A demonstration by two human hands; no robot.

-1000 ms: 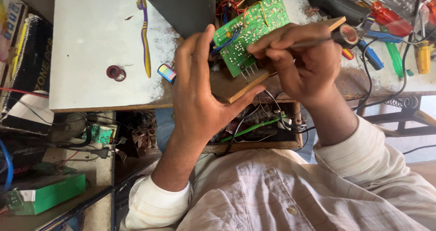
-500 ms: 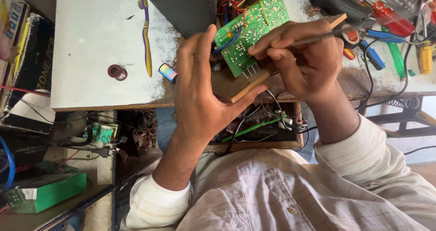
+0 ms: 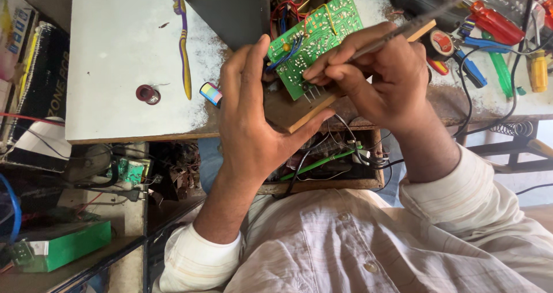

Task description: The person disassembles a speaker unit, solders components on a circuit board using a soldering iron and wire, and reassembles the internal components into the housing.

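1. Compared with the earlier frames, the right hand (image 3: 383, 77) and its slim grey metal-shafted tool (image 3: 403, 31) have shifted slightly; the tool tip now sits nearer the middle of the green rectangular printed circuit board (image 3: 322, 36). The left hand has kept its place.
2. Far left: a green rectangular box (image 3: 63, 246) lies on a lower shelf below the worktop (image 3: 109, 57).
3. On the white-painted left part of the worktop lie a small dark red ring-shaped part (image 3: 148, 93), a purple-and-yellow plastic toothbrush (image 3: 183, 36) and a small multicoloured striped cylinder (image 3: 211, 93), which is just beside the left hand.
4. The left hand (image 3: 253, 120) is partly closed: the fingers reach up to the lower left edge of the circuit board, and the thumb presses on the light wooden strip (image 3: 314, 111) beneath it.
5. The circuit board stands tilted, solder side toward the camera, above the worktop's front edge, between the two hands. Red, blue and yellow wires run from its upper left corner.
6. The right hand is closed around the tool in a pen-like grip, fingertips resting on the board.
7. Far right: a red-handled screwdriver (image 3: 495, 22), a green-handled screwdriver (image 3: 501, 71) and a yellow-handled tool (image 3: 538, 71) lie on the worktop among black cables.
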